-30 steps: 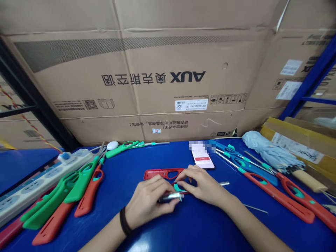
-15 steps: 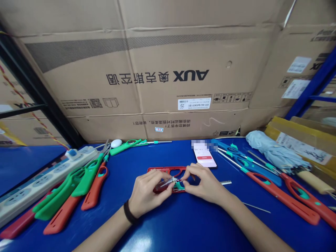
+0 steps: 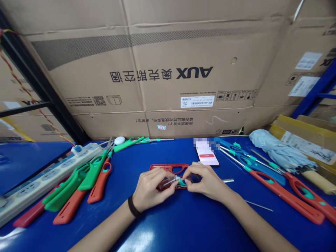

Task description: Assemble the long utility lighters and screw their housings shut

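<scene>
My left hand (image 3: 153, 187) pinches a clear dark-red cylinder (image 3: 167, 182), its pale end pointing right. Facing it, my right hand (image 3: 203, 180) has thumb and index finger brought close at a small teal part (image 3: 181, 181); whatever lies between those fingertips is too small to make out. A red lighter casing (image 3: 164, 166) with a loop-shaped opening lies on the blue table just behind both hands, partly covered by them. Thin pale wires show near the teal part. To the right of my right hand, a short metal piece (image 3: 228, 180) sticks out.
Green lighters (image 3: 91, 176) and red ones (image 3: 69, 206) lie at left beside a white power strip (image 3: 52, 173). A phone (image 3: 208, 156) is at the back. More long lighters (image 3: 286, 196), a folded umbrella (image 3: 278, 148) and a thin rod (image 3: 259, 205) are at right. Cardboard (image 3: 157, 45) stands behind.
The whole view has shifted slightly. Both hands stay close together over the casing; the right fingertips have moved a little at the end of the cylinder.
</scene>
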Demonstrator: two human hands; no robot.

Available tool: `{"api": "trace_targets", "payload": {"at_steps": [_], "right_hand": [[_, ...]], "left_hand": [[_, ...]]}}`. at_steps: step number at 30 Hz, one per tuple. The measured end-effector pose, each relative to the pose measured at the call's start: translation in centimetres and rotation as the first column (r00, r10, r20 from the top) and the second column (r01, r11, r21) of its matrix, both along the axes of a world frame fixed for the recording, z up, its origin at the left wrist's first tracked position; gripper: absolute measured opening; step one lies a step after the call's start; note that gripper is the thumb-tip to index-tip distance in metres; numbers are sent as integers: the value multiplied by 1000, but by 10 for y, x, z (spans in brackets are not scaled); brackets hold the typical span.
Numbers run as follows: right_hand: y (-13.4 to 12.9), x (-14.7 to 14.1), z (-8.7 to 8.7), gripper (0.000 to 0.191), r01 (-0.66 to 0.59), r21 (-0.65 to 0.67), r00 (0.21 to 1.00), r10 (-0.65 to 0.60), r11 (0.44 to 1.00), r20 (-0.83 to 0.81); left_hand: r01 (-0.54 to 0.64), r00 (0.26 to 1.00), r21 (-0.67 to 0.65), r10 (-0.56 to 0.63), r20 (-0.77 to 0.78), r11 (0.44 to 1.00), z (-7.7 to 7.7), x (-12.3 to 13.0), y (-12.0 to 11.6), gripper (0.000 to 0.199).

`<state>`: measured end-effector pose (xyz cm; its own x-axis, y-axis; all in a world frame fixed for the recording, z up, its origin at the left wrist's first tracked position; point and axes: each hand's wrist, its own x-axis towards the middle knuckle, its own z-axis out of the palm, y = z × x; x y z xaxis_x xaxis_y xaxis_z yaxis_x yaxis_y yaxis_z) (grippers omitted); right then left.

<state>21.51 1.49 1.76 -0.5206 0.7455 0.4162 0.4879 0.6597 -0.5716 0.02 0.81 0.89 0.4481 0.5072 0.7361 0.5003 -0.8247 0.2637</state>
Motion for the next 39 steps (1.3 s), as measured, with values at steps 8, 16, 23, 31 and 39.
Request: {"api": "trace_targets", "payload": {"at_steps": [8, 16, 23, 31, 39], "right_hand": [[4, 1, -5, 14, -7, 1, 1000, 7, 1000, -6], [2, 1, -2, 11, -4, -30, 1000, 4, 1000, 1], [1, 1, 0, 13, 22, -22, 1000, -21, 1000, 14], [0, 3, 4, 8, -21, -106, 995, 31, 994, 96], [1, 4, 4, 9, 6, -118, 995, 5, 993, 98]], "left_hand": [[-13, 1000, 3, 13, -24, 1000, -1, 0, 0, 7], [-24, 1000, 10, 24, -14, 1000, -2, -1, 1, 8], [-35, 999, 15, 35, -8, 999, 1, -1, -1, 5], [-19, 999, 1, 19, -27, 1000, 2, -3, 2, 7], [-6, 998, -15, 5, -62, 1000, 2, -4, 2, 10]]}}
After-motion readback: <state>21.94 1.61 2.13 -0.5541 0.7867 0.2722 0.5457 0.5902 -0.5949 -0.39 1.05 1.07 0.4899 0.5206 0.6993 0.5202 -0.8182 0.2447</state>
